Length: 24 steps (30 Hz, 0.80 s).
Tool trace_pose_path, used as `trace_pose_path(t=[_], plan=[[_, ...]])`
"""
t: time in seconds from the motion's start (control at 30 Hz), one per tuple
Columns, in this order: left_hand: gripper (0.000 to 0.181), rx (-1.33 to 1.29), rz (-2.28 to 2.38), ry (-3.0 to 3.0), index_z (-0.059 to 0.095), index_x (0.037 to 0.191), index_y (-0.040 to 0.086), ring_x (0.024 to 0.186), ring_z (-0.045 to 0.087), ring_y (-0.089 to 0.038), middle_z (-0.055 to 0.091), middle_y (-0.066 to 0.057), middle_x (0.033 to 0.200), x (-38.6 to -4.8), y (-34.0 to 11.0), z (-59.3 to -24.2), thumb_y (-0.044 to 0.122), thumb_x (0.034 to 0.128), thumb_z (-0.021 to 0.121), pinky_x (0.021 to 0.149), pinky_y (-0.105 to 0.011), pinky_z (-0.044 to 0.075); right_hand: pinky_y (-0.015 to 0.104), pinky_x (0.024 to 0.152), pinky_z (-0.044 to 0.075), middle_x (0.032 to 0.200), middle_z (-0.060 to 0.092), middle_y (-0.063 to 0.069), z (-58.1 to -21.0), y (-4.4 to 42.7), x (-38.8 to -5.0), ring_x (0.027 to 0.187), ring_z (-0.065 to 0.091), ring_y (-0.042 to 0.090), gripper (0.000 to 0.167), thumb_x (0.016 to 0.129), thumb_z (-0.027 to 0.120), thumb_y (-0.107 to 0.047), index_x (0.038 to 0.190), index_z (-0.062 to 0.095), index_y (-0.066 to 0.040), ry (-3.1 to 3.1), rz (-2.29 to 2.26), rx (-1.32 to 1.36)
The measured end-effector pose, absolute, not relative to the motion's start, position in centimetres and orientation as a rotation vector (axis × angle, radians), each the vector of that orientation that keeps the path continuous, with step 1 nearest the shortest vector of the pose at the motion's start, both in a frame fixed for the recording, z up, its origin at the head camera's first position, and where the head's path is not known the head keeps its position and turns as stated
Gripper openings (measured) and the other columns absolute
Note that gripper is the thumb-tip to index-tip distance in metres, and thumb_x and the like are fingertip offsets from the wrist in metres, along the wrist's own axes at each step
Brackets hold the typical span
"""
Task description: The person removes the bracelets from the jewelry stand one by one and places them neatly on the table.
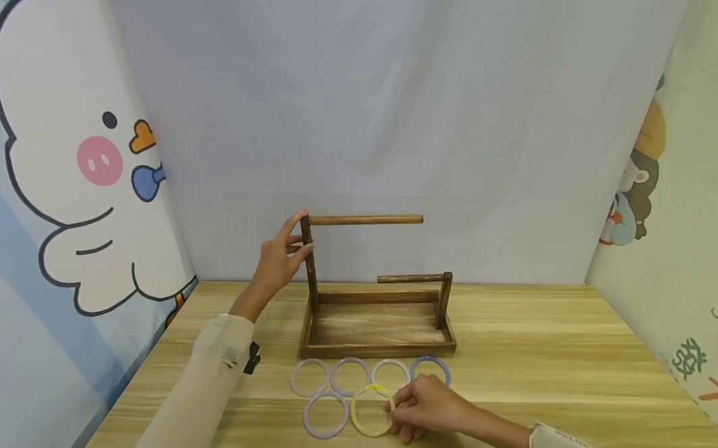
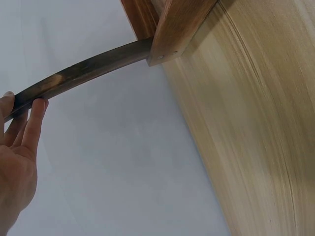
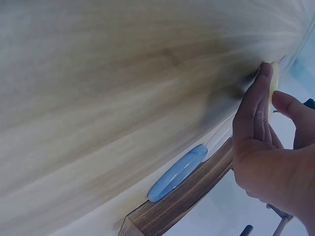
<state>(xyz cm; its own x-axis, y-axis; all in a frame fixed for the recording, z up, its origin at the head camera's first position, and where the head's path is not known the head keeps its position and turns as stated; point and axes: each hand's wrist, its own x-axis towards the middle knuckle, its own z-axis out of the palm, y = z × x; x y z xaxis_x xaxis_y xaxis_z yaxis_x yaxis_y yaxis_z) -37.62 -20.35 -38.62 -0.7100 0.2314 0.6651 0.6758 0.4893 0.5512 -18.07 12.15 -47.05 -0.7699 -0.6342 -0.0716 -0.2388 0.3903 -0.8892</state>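
A dark wooden rack [image 1: 376, 352] has a tray base, a tall post with a long bar at the left and a short post with a bar at the right. My left hand [image 1: 278, 264] grips the upper part of the tall post [image 2: 93, 66] between thumb and fingers. Down in front of the rack, my right hand [image 1: 431, 407] pinches the right edge of a yellow ring [image 1: 357, 423]. In the right wrist view, the thumb and fingers lie on either side of that yellow ring [image 3: 273, 81]. Neither bar carries a ring.
Around the yellow ring lie a blue ring [image 1: 446, 371], a clear whitish ring [image 1: 388, 361], a pale pink ring [image 1: 292, 379] and two lilac rings, one at the back [image 1: 333, 378] and one at the front [image 1: 306, 421]. A pale curtain [image 1: 462, 121] hangs behind the wooden table [image 1: 540, 369].
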Motion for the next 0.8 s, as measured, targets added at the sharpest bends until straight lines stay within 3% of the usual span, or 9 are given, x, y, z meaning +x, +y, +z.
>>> trace_pose_path(t=[0.17, 0.4, 0.8], plan=[[0.072, -0.755, -1.149, -2.224, 0.041, 0.158, 0.022, 0.102, 0.074, -0.042, 0.072, -0.032, 0.114, -37.67, -20.34, -38.59, 0.001, 0.0973, 0.072, 0.084, -0.045, 0.066, 0.026, 0.057, 0.065, 0.079, 0.078, 0.009, -47.26, 12.24, -18.02, 0.062, 0.075, 0.022, 0.018, 0.092, 0.076, -0.004, 0.104, 0.076, 0.009, 2.281, -1.366, -0.695], [0.072, -0.757, -1.152, -2.226, 0.041, 0.159, 0.023, 0.102, 0.075, -0.041, 0.072, -0.031, 0.114, -37.73, -20.36, -38.59, 0.001, 0.0977, 0.071, 0.084, -0.045, 0.066, 0.026, 0.052, 0.063, 0.072, 0.076, 0.007, -47.58, 12.13, -18.08, 0.058, 0.073, 0.023, 0.008, 0.085, 0.078, 0.002, 0.092, 0.079, -0.001, 2.348, -1.379, -0.665], [0.072, -0.758, -1.171, -2.230, 0.041, 0.159, 0.023, 0.102, 0.074, -0.042, 0.071, -0.032, 0.115, -37.74, -20.22, -38.65, 0.000, 0.0980, 0.071, 0.084, -0.048, 0.066, 0.027, 0.052, 0.063, 0.075, 0.077, 0.009, -47.52, 12.18, -17.92, 0.059, 0.074, 0.025, 0.007, 0.086, 0.080, 0.001, 0.093, 0.079, 0.001, 2.347, -1.400, -0.655]])
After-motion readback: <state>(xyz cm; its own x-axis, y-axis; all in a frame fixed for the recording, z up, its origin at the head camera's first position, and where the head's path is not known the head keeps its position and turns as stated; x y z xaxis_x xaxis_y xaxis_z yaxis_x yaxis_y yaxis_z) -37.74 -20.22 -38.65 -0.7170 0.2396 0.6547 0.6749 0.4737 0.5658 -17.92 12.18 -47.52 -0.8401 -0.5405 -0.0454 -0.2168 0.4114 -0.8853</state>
